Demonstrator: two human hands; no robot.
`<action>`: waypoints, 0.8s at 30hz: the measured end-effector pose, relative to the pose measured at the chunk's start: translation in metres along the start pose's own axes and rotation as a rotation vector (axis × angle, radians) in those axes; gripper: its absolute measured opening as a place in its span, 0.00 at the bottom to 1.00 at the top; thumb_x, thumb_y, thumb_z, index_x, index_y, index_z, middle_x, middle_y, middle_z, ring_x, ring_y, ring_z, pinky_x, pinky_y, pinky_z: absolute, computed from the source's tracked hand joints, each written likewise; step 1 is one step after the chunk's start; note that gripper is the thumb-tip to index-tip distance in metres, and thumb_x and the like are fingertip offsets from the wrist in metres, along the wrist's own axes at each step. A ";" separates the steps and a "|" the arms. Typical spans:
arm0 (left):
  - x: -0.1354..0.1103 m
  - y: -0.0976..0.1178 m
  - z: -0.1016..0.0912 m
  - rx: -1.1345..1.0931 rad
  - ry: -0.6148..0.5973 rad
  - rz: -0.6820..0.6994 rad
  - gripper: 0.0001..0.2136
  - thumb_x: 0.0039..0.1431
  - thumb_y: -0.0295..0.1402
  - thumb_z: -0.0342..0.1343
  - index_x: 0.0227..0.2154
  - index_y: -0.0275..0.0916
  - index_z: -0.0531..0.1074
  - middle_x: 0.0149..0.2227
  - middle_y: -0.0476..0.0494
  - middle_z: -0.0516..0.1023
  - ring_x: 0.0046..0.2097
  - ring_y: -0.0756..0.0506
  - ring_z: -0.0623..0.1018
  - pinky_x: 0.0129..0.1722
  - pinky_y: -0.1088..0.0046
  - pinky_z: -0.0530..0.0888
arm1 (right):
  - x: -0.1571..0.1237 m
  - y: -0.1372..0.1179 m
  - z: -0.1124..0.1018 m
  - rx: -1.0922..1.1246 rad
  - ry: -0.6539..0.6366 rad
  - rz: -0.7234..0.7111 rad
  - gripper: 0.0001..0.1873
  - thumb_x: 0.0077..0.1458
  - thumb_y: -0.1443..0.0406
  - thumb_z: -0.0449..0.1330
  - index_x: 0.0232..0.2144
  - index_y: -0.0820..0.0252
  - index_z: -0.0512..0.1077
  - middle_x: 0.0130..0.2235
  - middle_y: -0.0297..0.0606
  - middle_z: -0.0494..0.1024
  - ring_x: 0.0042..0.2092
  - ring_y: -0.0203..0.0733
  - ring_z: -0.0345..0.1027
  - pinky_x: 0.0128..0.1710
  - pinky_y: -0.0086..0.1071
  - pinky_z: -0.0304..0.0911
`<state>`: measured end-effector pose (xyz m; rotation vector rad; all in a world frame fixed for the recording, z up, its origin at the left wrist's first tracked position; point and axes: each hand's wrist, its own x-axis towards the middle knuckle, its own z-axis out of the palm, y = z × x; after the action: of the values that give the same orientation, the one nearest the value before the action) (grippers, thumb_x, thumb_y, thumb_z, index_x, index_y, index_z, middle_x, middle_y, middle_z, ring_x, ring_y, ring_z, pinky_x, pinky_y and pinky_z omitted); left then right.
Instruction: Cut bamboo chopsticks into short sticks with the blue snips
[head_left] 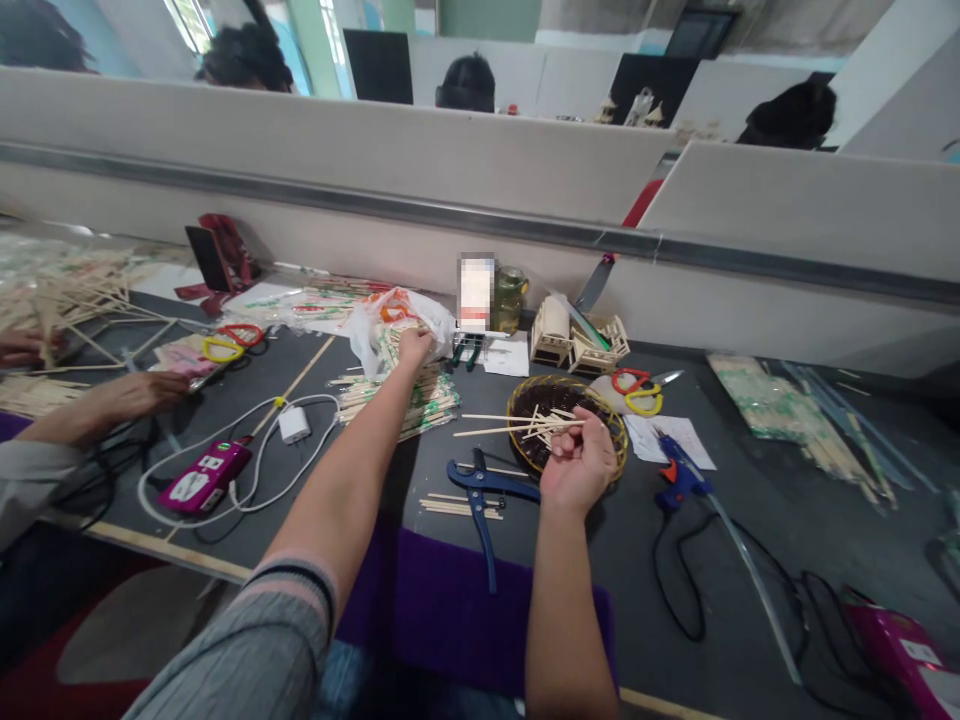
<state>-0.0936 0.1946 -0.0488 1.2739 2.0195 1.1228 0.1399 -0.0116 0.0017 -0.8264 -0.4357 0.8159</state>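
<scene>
My left hand [415, 347] reaches to the wrapped disposable chopsticks [409, 405] beside a white plastic bag [367, 335]. Its fingers are curled closed, and whatever lies in them is hidden. Palm up, my right hand [579, 465] pinches a few bare wooden chopsticks [495, 427], which point left. It is over the near side of a dark woven basket [613, 425] with a yellow rim, where short stick pieces [541, 425] lie. Just left of it rests a blue pipe cutter [480, 495], next to several loose sticks [459, 508].
At right lie scissors [639, 392], a blue glue gun [681, 478] with its cord, and packed chopsticks [780, 400]. Small wooden models [577, 340] and a jar [511, 300] stand near the partition [420, 235]. A co-worker's hand [142, 393] is at left, near a pink power strip [206, 475].
</scene>
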 end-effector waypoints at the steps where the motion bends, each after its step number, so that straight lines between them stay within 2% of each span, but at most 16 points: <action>1: 0.000 0.000 -0.003 0.015 0.001 0.013 0.10 0.42 0.27 0.54 0.28 0.33 0.77 0.23 0.44 0.76 0.34 0.42 0.77 0.36 0.70 0.70 | 0.000 0.000 0.000 -0.002 -0.005 0.006 0.14 0.47 0.55 0.64 0.29 0.60 0.73 0.21 0.25 0.61 0.19 0.24 0.49 0.17 0.22 0.45; 5: -0.003 0.001 -0.019 0.105 0.095 0.117 0.11 0.43 0.23 0.53 0.30 0.34 0.77 0.30 0.42 0.79 0.40 0.41 0.77 0.42 0.69 0.69 | -0.001 -0.001 0.001 0.001 -0.007 0.023 0.14 0.46 0.55 0.64 0.29 0.61 0.73 0.20 0.25 0.61 0.19 0.25 0.50 0.17 0.22 0.45; 9: -0.015 0.012 -0.046 0.070 0.287 0.299 0.06 0.51 0.27 0.54 0.31 0.37 0.75 0.36 0.41 0.76 0.44 0.42 0.74 0.49 0.67 0.67 | 0.005 -0.004 -0.005 -0.014 0.011 0.010 0.15 0.46 0.54 0.64 0.27 0.61 0.72 0.19 0.24 0.61 0.19 0.25 0.50 0.17 0.22 0.46; 12: -0.044 0.027 -0.074 0.003 0.498 0.455 0.07 0.57 0.34 0.54 0.27 0.39 0.73 0.38 0.41 0.73 0.46 0.42 0.71 0.51 0.65 0.65 | 0.012 -0.009 -0.010 -0.021 0.045 -0.080 0.17 0.45 0.53 0.66 0.24 0.61 0.70 0.22 0.27 0.66 0.22 0.27 0.58 0.20 0.23 0.54; 14: -0.072 0.034 -0.091 -0.038 0.536 0.531 0.10 0.61 0.35 0.51 0.27 0.39 0.71 0.38 0.42 0.72 0.46 0.44 0.71 0.49 0.68 0.66 | 0.015 -0.013 -0.013 0.022 0.014 -0.119 0.19 0.45 0.52 0.66 0.22 0.60 0.67 0.28 0.29 0.70 0.27 0.29 0.65 0.25 0.25 0.62; 16: -0.101 0.034 -0.103 -0.080 0.480 0.566 0.12 0.64 0.36 0.46 0.28 0.39 0.70 0.34 0.45 0.71 0.41 0.47 0.71 0.45 0.71 0.67 | 0.015 -0.018 -0.014 0.075 -0.054 -0.100 0.21 0.47 0.50 0.65 0.23 0.59 0.64 0.28 0.28 0.71 0.26 0.29 0.66 0.26 0.27 0.64; 18: -0.127 0.026 -0.106 -0.052 0.390 0.552 0.13 0.66 0.35 0.43 0.29 0.39 0.69 0.29 0.47 0.70 0.35 0.48 0.71 0.39 0.72 0.67 | 0.013 -0.021 -0.013 0.092 -0.117 -0.067 0.21 0.50 0.49 0.64 0.25 0.58 0.63 0.23 0.24 0.67 0.18 0.26 0.57 0.19 0.23 0.56; 20: -0.147 0.013 -0.101 0.104 0.247 0.523 0.10 0.64 0.33 0.47 0.28 0.39 0.69 0.29 0.47 0.70 0.34 0.47 0.72 0.36 0.72 0.67 | 0.010 -0.023 -0.012 0.060 -0.152 -0.079 0.21 0.52 0.48 0.62 0.25 0.57 0.62 0.18 0.21 0.61 0.15 0.24 0.46 0.14 0.21 0.44; 21: -0.155 0.006 -0.097 0.214 0.160 0.486 0.07 0.61 0.33 0.51 0.28 0.39 0.69 0.30 0.46 0.71 0.35 0.46 0.72 0.35 0.72 0.66 | 0.008 -0.023 -0.011 0.030 -0.164 -0.095 0.21 0.52 0.48 0.61 0.25 0.57 0.62 0.18 0.21 0.60 0.15 0.24 0.44 0.14 0.21 0.41; 24: -0.168 -0.014 -0.081 0.535 -0.144 0.374 0.04 0.55 0.34 0.58 0.31 0.39 0.72 0.37 0.44 0.74 0.37 0.45 0.74 0.34 0.71 0.66 | 0.003 -0.018 -0.007 -0.077 -0.230 -0.108 0.22 0.52 0.46 0.60 0.27 0.57 0.63 0.19 0.22 0.60 0.16 0.24 0.45 0.15 0.20 0.41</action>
<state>-0.0876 0.0099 -0.0196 1.9999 2.0975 0.6161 0.1547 -0.0202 0.0120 -0.7755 -0.7131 0.8008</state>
